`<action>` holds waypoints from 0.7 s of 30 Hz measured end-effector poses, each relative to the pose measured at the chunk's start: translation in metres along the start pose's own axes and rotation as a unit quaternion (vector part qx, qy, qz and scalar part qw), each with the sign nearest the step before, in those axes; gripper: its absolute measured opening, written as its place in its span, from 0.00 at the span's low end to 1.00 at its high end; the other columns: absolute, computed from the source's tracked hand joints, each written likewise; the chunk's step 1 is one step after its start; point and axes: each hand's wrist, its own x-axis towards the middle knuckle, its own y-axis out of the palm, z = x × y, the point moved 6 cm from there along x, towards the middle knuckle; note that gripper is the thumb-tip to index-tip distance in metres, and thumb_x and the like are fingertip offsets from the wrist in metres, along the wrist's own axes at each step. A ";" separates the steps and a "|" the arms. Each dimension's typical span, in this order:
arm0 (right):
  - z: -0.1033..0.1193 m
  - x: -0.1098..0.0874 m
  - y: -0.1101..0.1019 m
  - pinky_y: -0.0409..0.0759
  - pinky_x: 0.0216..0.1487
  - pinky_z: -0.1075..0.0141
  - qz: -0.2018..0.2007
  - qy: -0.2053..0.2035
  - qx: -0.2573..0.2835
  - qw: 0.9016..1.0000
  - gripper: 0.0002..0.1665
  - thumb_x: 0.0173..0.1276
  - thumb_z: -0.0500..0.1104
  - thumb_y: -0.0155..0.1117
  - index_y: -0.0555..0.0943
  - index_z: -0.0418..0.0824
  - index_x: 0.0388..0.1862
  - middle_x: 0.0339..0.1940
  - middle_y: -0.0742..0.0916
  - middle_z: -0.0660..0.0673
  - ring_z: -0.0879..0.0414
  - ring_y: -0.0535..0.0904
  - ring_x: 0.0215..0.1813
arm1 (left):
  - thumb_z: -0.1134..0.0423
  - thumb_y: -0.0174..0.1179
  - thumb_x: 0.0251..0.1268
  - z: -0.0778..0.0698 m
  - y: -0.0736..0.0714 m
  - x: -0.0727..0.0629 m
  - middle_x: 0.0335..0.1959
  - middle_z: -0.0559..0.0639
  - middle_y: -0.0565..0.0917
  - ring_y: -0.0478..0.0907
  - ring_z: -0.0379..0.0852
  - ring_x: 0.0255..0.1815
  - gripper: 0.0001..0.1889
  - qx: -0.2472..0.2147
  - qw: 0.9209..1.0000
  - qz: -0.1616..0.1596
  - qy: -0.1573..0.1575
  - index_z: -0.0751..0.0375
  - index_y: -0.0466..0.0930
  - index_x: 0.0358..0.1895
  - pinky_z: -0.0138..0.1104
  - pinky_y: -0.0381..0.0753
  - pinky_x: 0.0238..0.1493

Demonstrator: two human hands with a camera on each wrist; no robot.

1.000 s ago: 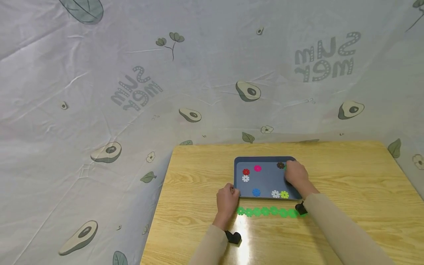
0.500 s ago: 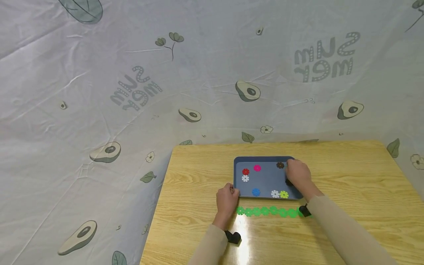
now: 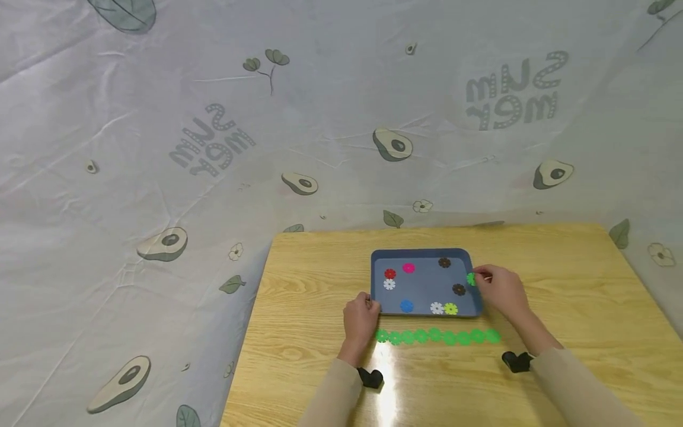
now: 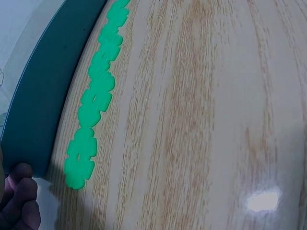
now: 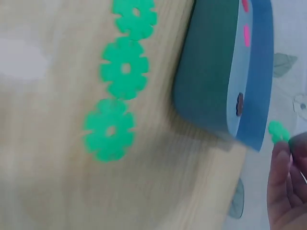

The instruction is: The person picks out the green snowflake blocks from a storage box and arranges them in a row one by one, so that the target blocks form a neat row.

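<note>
A green notched disc (image 3: 471, 279), shaped like a snowflake, is pinched between the thumb and fingers of my right hand (image 3: 503, 290) at the right rim of the blue-grey tray (image 3: 421, 290). In the right wrist view that disc (image 5: 278, 131) shows beyond the tray's corner. My left hand (image 3: 360, 320) grips the tray's front left corner with curled fingers, partly cut off in the left wrist view. Along the tray's front side lies a row of several green discs (image 3: 434, 334) on the table; they look joined or touching edge to edge.
Inside the tray lie a red disc (image 3: 390, 273), a pink disc (image 3: 408, 268), a blue disc (image 3: 407, 306), a yellow-green disc (image 3: 450, 309), two white and two brown ones. The wooden table (image 3: 565, 284) meets a patterned curtain (image 3: 331, 118) at the back.
My right hand has come up out of the tray to the right, bringing the green disc and uncovering a brown disc and the row's right end. My left hand keeps its place on the corner.
</note>
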 end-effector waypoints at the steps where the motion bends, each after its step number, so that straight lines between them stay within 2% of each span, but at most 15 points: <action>1: -0.001 -0.005 -0.003 0.78 0.34 0.57 0.003 0.002 0.010 1.000 0.18 0.77 0.42 0.57 0.85 0.30 0.54 0.43 0.88 0.35 0.45 0.84 0.38 | 0.67 0.64 0.57 0.000 -0.001 0.001 0.14 0.38 0.70 0.65 0.37 0.16 0.02 0.001 1.000 -0.003 0.003 0.61 0.83 0.30 0.31 0.65 0.18; 4: -0.007 -0.022 -0.010 0.78 0.36 0.58 0.015 0.009 0.029 0.999 0.18 0.77 0.43 0.59 0.86 0.31 0.54 0.41 0.89 0.39 0.46 0.83 0.40 | 0.66 0.64 0.57 0.001 -0.003 0.002 0.14 0.38 0.71 0.65 0.37 0.16 0.02 0.003 1.000 -0.005 0.007 0.61 0.83 0.30 0.32 0.65 0.19; 10: -0.028 -0.054 -0.014 0.77 0.31 0.63 0.053 0.032 0.061 0.996 0.20 0.79 0.44 0.59 0.84 0.30 0.56 0.39 0.89 0.41 0.51 0.83 0.36 | 0.68 0.64 0.57 0.005 -0.008 0.004 0.13 0.38 0.66 0.62 0.37 0.16 0.03 -0.001 1.000 -0.014 0.010 0.60 0.81 0.27 0.31 0.62 0.19; 18: -0.060 -0.080 -0.007 0.80 0.38 0.57 0.083 0.057 0.038 0.994 0.20 0.79 0.45 0.61 0.85 0.29 0.55 0.44 0.89 0.37 0.46 0.84 0.42 | 0.68 0.63 0.57 0.009 -0.013 0.006 0.13 0.37 0.64 0.60 0.36 0.16 0.04 -0.005 1.000 -0.020 0.010 0.59 0.79 0.27 0.30 0.59 0.19; 21: -0.066 -0.084 -0.002 0.80 0.38 0.56 0.088 0.057 0.024 0.994 0.18 0.77 0.44 0.62 0.85 0.30 0.53 0.42 0.89 0.40 0.47 0.84 0.41 | 0.68 0.63 0.57 0.009 -0.014 0.005 0.13 0.37 0.64 0.60 0.36 0.16 0.03 -0.007 1.000 -0.018 0.007 0.60 0.80 0.28 0.30 0.59 0.18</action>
